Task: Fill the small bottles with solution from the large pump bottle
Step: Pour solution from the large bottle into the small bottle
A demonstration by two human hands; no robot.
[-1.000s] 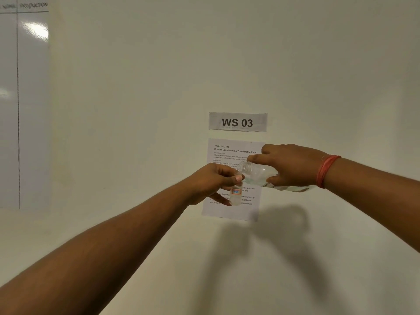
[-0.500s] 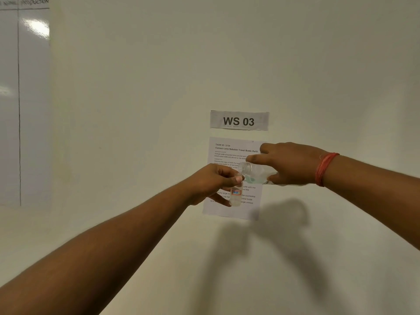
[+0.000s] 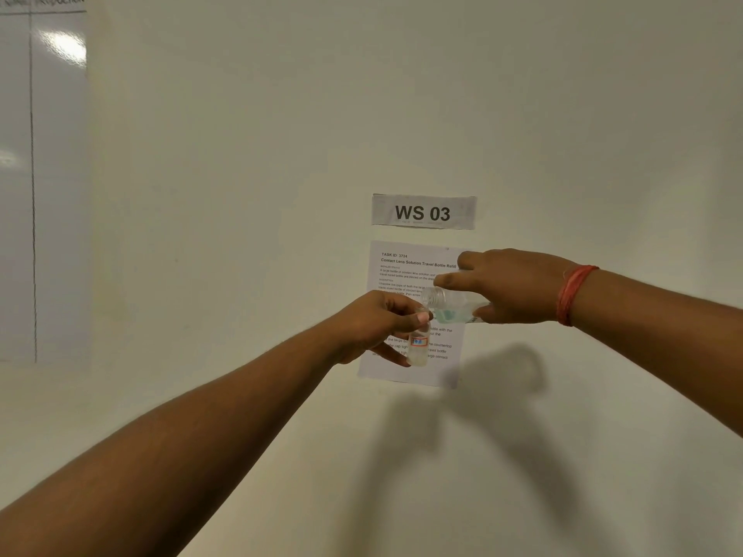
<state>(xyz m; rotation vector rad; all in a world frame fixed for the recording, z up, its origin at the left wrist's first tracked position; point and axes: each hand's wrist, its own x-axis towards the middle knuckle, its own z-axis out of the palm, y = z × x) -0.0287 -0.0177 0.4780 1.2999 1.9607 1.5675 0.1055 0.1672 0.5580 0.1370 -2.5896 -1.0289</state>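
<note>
Pale-green soln in tipped large bottle [image 3: 452,305], over small bottle [image 3: 418,347]

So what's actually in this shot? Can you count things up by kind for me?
Bottles: 2, a small bottle in the left hand and a larger clear bottle, tipped toward it, in the right hand
Hands: 2
Papers on the wall: 2, the WS 03 sign and an instruction sheet
Red wristbands: 1
Total: 7

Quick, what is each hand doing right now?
Left hand: pinches the small clear bottle with a red-edged label.
Right hand: grips the larger clear plastic bottle, tipped sideways.
</note>
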